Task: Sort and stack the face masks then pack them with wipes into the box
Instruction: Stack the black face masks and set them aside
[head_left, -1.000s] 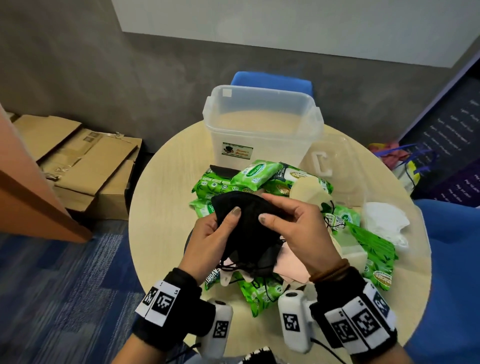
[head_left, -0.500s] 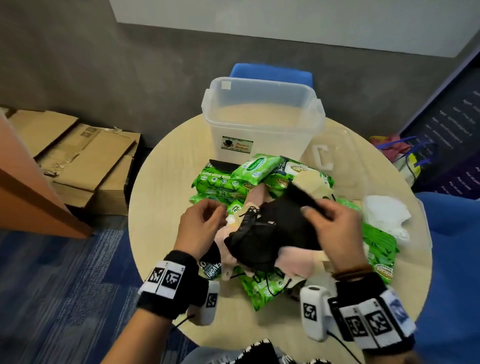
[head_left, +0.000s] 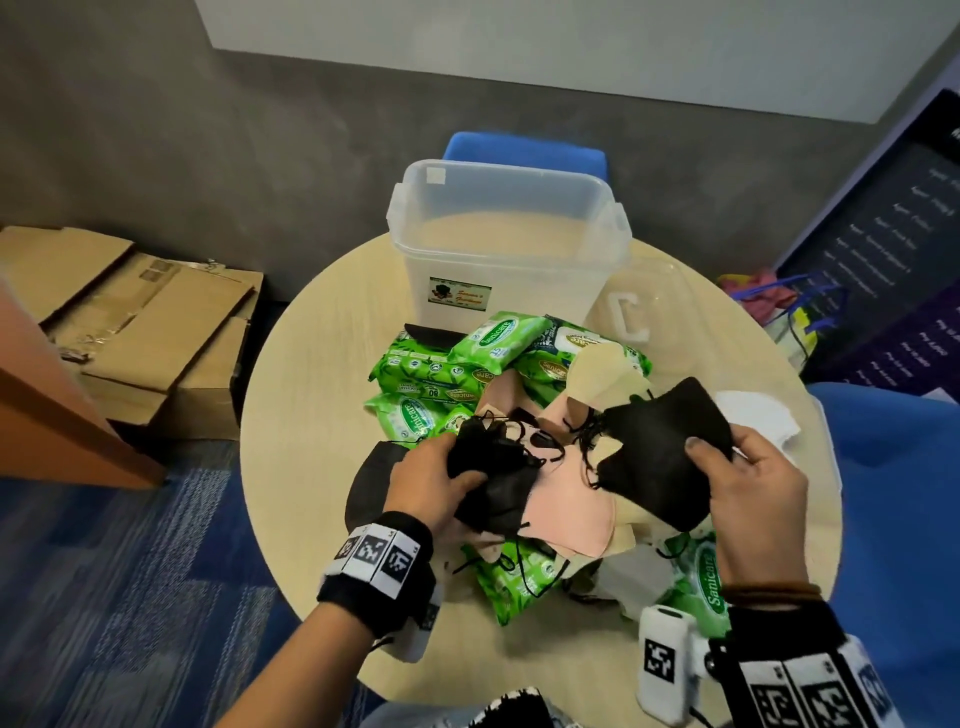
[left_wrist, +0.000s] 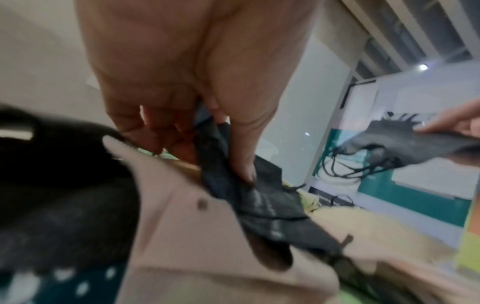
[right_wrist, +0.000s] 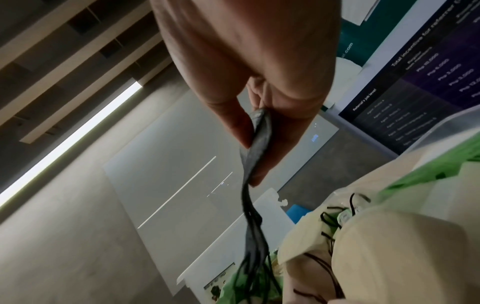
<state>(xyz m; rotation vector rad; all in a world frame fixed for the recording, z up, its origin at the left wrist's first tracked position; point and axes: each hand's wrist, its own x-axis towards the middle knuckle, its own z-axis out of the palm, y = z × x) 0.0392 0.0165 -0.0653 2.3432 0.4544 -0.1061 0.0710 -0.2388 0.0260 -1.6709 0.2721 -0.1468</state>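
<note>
Flattened cardboard boxes (head_left: 140, 317) on blue carpet (head_left: 130, 597); blue chair (head_left: 524, 153) behind round table (head_left: 306, 415).

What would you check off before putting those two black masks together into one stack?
1. Right hand pinches the black mask: ok.
2. Left hand has a grip on the second black mask: ok.
3. Ear loops free of the pile: not ok, cords tangle.
4. Second mask flat: not ok, crumpled.
5. Box open, empty: ok.
6. How many masks each hand holds: cannot tell.
</note>
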